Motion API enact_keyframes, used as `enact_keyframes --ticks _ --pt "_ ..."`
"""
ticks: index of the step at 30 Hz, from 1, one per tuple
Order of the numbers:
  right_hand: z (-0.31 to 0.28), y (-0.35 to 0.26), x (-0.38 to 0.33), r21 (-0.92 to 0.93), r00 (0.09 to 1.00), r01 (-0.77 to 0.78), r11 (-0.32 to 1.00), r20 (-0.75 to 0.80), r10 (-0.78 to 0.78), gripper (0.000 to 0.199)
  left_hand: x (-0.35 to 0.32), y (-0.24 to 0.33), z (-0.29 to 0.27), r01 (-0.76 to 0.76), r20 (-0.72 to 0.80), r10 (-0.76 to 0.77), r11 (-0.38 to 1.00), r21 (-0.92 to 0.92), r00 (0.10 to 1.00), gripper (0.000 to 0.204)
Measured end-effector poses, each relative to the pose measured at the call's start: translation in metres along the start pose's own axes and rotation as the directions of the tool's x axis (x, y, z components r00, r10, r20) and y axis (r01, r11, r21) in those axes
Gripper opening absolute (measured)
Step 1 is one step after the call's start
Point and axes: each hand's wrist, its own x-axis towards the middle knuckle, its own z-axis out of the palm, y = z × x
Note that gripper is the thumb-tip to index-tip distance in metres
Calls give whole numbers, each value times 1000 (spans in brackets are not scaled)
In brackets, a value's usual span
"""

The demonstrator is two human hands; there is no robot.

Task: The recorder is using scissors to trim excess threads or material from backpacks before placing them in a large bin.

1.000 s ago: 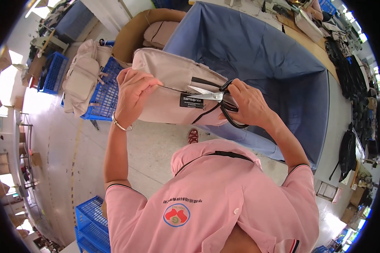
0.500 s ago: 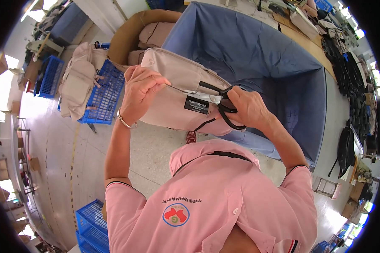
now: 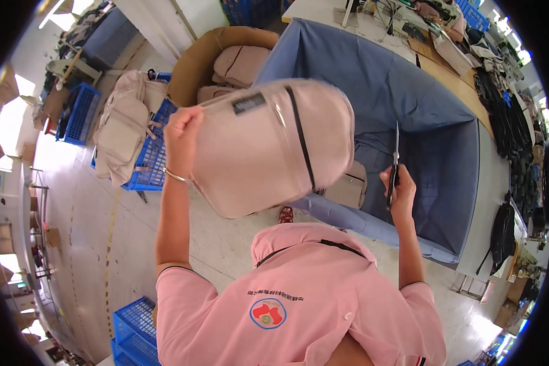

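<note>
Head view: our left hand (image 3: 182,131) pinches the beige bag (image 3: 268,146) by its top edge, lifting it clear for inspection above the blue bin (image 3: 445,140). Our right hand (image 3: 399,189), beside the bag, is closed on scissors (image 3: 395,160), blades up, kept off the fabric.

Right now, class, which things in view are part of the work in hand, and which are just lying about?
In hand:
left hand holding up the beige backpack
right hand holding scissors

Lying about:
blue fabric bin
cardboard box of beige bags
blue crate with bags
dark bags at the right
</note>
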Motion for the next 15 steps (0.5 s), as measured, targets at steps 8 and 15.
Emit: enact_keyframes --ticks 8,15 --pt "13 51 -72 -125 989 -132 983 -80 123 29 99 -79 -20 22 -341 -462 618 -786 819 16" --pt "9 47 -113 -334 887 -462 822 -142 440 38 201 -255 -6 4 -433 -659 552 -834 615 19"
